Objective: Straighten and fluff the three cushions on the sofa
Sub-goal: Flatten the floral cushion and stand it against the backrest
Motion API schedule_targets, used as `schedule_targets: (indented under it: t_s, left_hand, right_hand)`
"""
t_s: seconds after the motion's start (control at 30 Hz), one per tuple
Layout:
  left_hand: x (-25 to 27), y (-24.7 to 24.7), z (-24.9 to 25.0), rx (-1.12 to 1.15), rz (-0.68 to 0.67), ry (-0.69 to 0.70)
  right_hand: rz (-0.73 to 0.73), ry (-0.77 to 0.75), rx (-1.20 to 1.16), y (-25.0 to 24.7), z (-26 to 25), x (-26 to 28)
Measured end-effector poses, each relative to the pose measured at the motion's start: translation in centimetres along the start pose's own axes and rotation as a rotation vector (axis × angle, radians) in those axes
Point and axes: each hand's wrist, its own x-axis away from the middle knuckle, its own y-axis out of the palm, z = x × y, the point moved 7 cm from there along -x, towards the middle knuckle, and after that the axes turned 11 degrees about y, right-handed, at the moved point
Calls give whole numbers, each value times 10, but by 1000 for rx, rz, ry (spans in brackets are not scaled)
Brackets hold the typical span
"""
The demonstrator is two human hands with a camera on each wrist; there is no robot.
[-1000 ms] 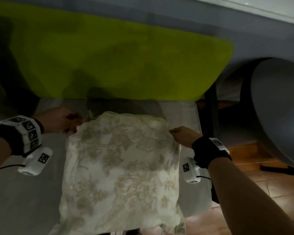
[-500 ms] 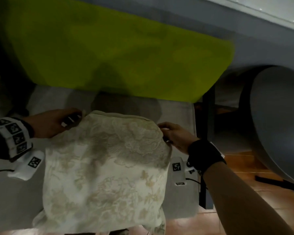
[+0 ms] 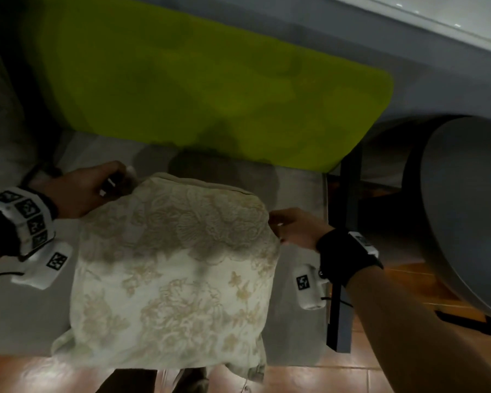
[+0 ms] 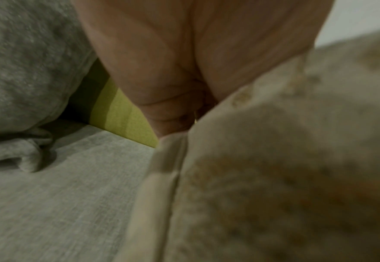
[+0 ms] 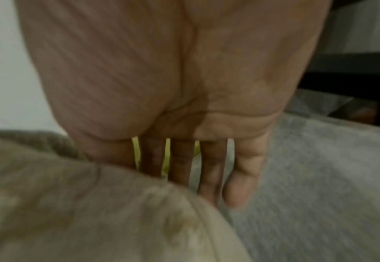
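- Cream floral-patterned fabric cushion [image 3: 170,268]: lies on the grey fabric sofa seat [image 3: 20,316], in front of the lime-green upholstered backrest [image 3: 210,89]. Its near edge overhangs the seat front, above the reddish-brown tiled floor [image 3: 309,378].
- Left hand [image 3: 82,191]: positioned at the cushion's far left corner. In the head view the fingers curl at that corner. In the left wrist view the palm [image 4: 184,62] meets the cushion's seamed edge [image 4: 162,177]; the fingertips are hidden behind the fabric, so the exact hold on the corner cannot be told.
- Right hand [image 3: 295,228]: positioned at the cushion's far right corner. In the right wrist view the fingers [image 5: 211,168] extend nearly straight and slightly spread, running down beside the cushion edge [image 5: 139,195] toward the seat; whether the thumb pinches fabric cannot be told.
- Grey fabric cushion [image 4: 27,70]: rests on the seat to the left, against the backrest, apart from the cream cushion.
- Round grey table [image 3: 465,217]: stands to the right of the sofa.
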Motion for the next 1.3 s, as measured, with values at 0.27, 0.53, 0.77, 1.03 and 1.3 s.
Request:
schedule_targets:
  t_s: [0.27, 0.53, 0.77, 1.03, 1.3]
  left_hand:
    - [23, 3, -12, -41, 11, -93]
    - [25, -3, 19, -24, 75, -128]
    - [33, -48, 26, -94, 356, -345]
    - [14, -74, 25, -184, 368, -507]
    - [11, -44, 92, -254, 191, 2]
  right_hand:
    - [311, -157, 11, -5, -14, 13]
    - [703, -15, -323, -75, 29, 20]
    - [669, -3, -417, -75, 52, 14]
    - [761, 100, 160, -90, 30, -1]
    - [724, -612, 811, 4, -58, 34]
